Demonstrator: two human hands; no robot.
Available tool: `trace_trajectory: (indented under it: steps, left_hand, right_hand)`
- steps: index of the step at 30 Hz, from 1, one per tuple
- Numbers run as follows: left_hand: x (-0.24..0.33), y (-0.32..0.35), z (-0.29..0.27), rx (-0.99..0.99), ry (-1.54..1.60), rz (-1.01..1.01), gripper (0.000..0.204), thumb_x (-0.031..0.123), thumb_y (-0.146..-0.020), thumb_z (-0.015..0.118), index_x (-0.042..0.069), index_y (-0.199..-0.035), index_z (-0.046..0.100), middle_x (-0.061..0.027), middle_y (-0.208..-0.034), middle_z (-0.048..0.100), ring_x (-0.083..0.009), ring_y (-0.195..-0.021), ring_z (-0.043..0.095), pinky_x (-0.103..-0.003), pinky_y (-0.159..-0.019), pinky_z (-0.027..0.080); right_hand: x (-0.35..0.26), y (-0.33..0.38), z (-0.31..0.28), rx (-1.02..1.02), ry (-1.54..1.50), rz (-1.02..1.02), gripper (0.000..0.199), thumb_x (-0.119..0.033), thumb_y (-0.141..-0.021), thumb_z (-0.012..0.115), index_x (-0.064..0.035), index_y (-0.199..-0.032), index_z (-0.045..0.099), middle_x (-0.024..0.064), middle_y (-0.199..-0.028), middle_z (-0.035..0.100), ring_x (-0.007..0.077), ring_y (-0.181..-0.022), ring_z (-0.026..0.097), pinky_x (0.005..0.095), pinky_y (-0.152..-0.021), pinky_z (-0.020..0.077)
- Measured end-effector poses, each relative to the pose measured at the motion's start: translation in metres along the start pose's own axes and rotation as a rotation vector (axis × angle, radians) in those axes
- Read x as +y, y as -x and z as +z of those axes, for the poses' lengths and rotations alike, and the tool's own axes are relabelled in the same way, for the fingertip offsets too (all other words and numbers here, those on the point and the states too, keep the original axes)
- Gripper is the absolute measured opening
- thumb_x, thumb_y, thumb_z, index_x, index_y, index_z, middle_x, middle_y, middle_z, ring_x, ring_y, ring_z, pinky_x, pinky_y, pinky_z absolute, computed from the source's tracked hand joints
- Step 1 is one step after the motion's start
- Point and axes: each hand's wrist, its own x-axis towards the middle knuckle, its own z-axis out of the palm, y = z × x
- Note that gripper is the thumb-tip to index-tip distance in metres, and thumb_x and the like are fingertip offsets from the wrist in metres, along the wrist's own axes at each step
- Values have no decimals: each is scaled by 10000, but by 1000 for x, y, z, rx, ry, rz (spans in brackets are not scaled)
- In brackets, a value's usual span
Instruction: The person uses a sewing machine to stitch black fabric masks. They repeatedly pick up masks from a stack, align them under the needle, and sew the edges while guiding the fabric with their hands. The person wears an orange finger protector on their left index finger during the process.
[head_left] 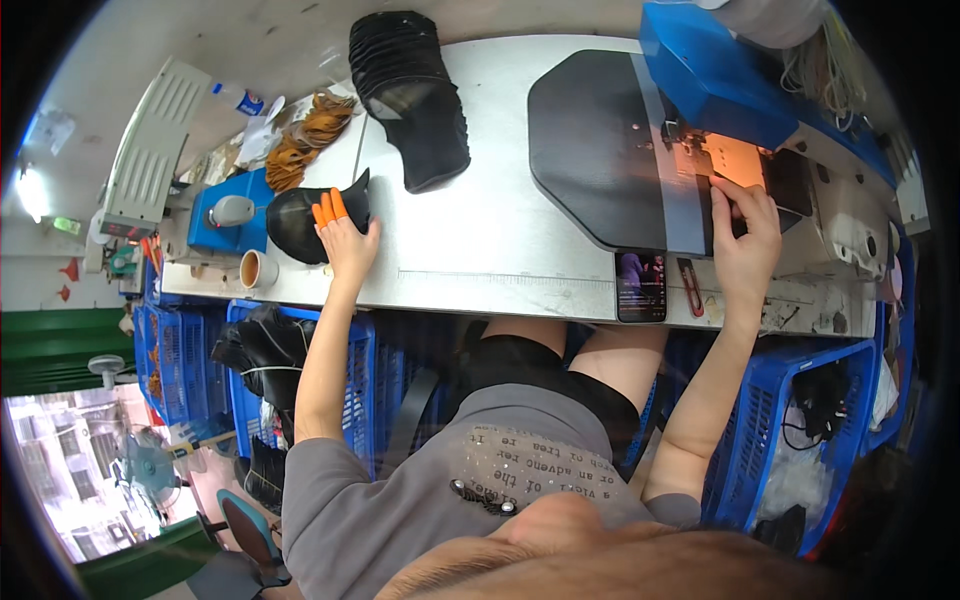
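Here the right hand (pixel 745 240) presses flat on a dark piece (pixel 728 205) under the sewing machine (pixel 720 90). Far left of the machine, the left hand (pixel 345 240) rests open on a black piece (pixel 295 222). A black stack (pixel 410 95) waits between.

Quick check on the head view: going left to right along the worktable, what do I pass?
Paper cup → left hand on a black piece → stack of black pieces → phone → red snips → right hand at the blue sewing machine.
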Motion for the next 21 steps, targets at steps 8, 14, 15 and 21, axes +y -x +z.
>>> trace_trajectory:
  steps: [8,14,15,21]
  left_hand:
    - [0,-12,-4,-39,390,-265,407,330,-970,572,-61,-1029,670,-216,-973,691,-376,-963,622,-417,-854,452]
    - [-22,-25,-12,-17,727,-497,462,372,-938,662,-32,-721,615,7,-641,527,-80,-642,431,-288,-586,372]
    - [-24,-26,-12,-12,770,-499,456,373,-942,651,-46,-763,632,-8,-649,553,-95,-644,459,-300,-603,388]
    - [-27,-26,-12,-35,793,-562,467,377,-937,650,-58,-765,643,-12,-649,574,-111,-639,485,-315,-609,403]
  right_hand:
    - [7,1,-1,7,10,-18,120,-83,-855,693,-61,-966,732,33,-736,535,170,-689,494,304,-706,434]
    - [9,1,1,3,1,-32,148,-85,-864,687,-69,-1002,736,27,-730,513,161,-691,483,300,-703,425]
    - [9,1,2,3,5,-33,148,-88,-866,686,-68,-1004,735,27,-729,510,161,-691,482,299,-703,424]
    - [9,0,0,-11,28,-40,148,-100,-874,685,-66,-1009,734,23,-728,500,158,-692,481,297,-705,421]
